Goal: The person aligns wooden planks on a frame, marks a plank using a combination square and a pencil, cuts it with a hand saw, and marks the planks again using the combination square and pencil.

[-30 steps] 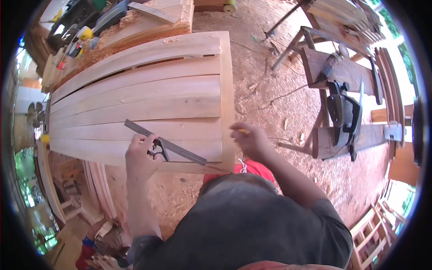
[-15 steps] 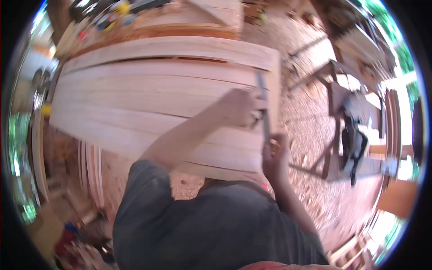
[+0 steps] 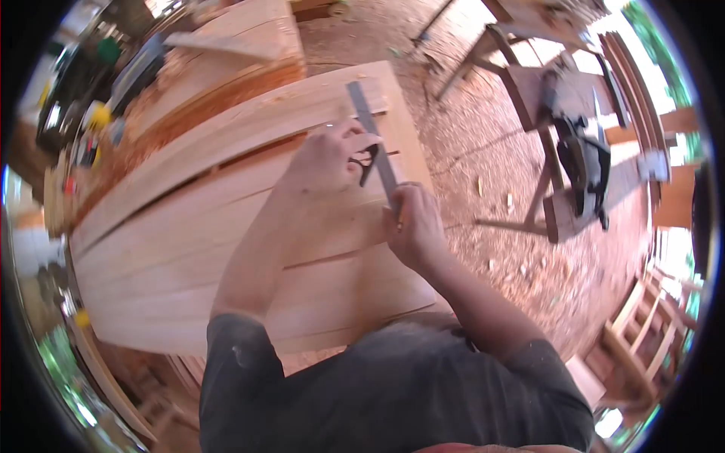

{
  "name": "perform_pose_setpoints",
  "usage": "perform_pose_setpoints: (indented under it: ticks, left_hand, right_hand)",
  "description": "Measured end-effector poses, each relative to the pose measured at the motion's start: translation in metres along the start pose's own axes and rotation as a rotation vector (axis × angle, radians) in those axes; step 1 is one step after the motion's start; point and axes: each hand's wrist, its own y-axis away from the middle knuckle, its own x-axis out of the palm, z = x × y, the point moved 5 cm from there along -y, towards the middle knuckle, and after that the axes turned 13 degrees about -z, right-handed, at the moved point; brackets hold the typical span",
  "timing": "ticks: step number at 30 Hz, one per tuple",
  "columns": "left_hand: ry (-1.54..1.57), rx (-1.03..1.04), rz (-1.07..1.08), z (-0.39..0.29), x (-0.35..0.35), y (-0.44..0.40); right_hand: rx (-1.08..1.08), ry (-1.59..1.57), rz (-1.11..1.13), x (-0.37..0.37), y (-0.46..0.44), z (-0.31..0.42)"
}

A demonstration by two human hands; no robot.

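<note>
My left hand (image 3: 323, 160) is closed around the dark head of a combination square (image 3: 386, 178), over the right end of a panel of pale wooden boards (image 3: 181, 257). Its grey steel blade runs slantwise across the boards, beyond my left fingers toward the far edge. At the blade's near end, my right hand (image 3: 420, 230) has its fingers wrapped over the metal. A small yellowish tip, perhaps of a pencil (image 3: 400, 224), shows below my right fingers. The palm sides of both hands are hidden.
A second wooden workpiece (image 3: 249, 23) with shavings lies beyond the panel, beside tools at the far left. To the right, a wooden stand (image 3: 555, 215) carries a black power tool (image 3: 585, 162). Shavings cover the ground (image 3: 521, 287); a slatted wooden frame (image 3: 642, 332) sits lower right.
The view has turned, so the panel now lies more slantwise and both hands appear farther left and higher. Both hands still hold the square near the panel's right end.
</note>
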Motion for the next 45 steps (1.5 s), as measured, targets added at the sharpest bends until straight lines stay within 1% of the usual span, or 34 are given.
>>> perform_pose_setpoints:
  ticks: [1,4,5,8,11,14,17,21,23,32,35,41,45]
  left_hand:
    - [-0.016,0.028,0.000,0.002,0.002,-0.007]
    - [-0.091,0.066,0.022,0.012,0.005,-0.021]
    - [-0.121,0.067,0.032,0.012,0.007,-0.024]
    - [-0.269,0.158,-0.002,0.007,0.005,-0.036]
    - [-0.246,0.158,-0.100,0.014,0.000,-0.051]
    - [-0.274,0.138,-0.050,0.036,0.005,-0.058]
    - [-0.263,0.212,-0.016,0.054,0.009,-0.061]
    - [-0.250,0.224,-0.037,0.068,0.011,-0.058]
    - [-0.263,0.222,-0.040,0.069,0.012,-0.059]
    - [-0.247,0.166,-0.034,0.064,0.012,-0.062]
    - [-0.246,0.175,-0.036,0.063,0.011,-0.061]
    - [-0.257,0.171,-0.020,0.063,0.010,-0.063]
    - [-0.263,0.184,-0.019,0.061,0.011,-0.064]
  right_hand:
    - [-0.021,0.015,0.003,0.002,-0.004,-0.002]
    - [0.070,0.021,0.007,0.012,-0.010,-0.008]
    - [0.101,0.008,0.058,0.012,-0.013,-0.010]
    - [0.061,-0.025,-0.032,0.011,-0.018,-0.018]
    - [0.116,-0.129,-0.071,0.017,-0.022,-0.031]
    - [0.055,-0.091,-0.062,0.015,-0.022,-0.033]
    - [0.009,-0.101,-0.073,0.016,-0.020,-0.033]
    - [0.017,-0.147,-0.084,0.016,-0.019,-0.034]
    - [0.034,-0.154,-0.054,0.016,-0.019,-0.036]
    - [0.043,-0.167,-0.086,0.012,-0.021,-0.036]
    - [0.078,-0.190,-0.097,0.012,-0.019,-0.036]
    - [0.069,-0.158,-0.048,0.013,-0.019,-0.038]
    - [0.060,-0.167,-0.074,0.016,-0.016,-0.041]
